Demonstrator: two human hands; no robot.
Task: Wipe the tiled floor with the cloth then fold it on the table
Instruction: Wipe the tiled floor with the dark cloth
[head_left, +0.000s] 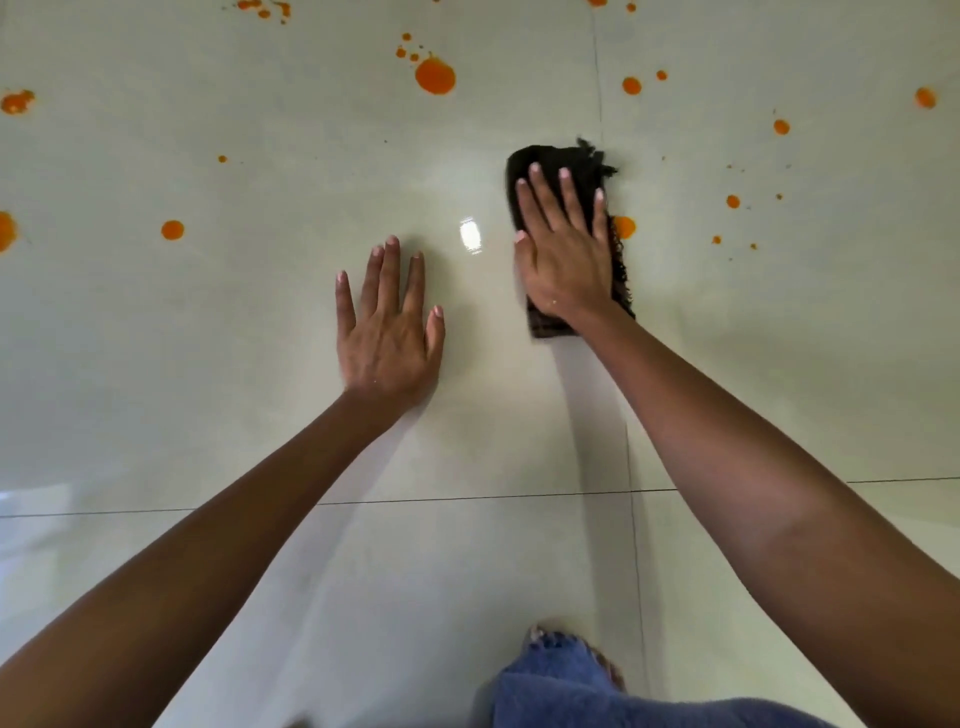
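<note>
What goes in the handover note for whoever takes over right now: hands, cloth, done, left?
Left hand: flat on the tiled floor, fingers straight, holding nothing.
Right hand: pressed flat on the dark cloth, fingers straight.
Cloth: bunched on the floor under the right hand, with an orange spot at its right edge.
Done: the tile around and below the hands shows no spots.
Left: orange spots cover the far tiles on both sides, the largest spot ahead of the cloth. After that, fold the cloth on the table, which is not in view.
</note>
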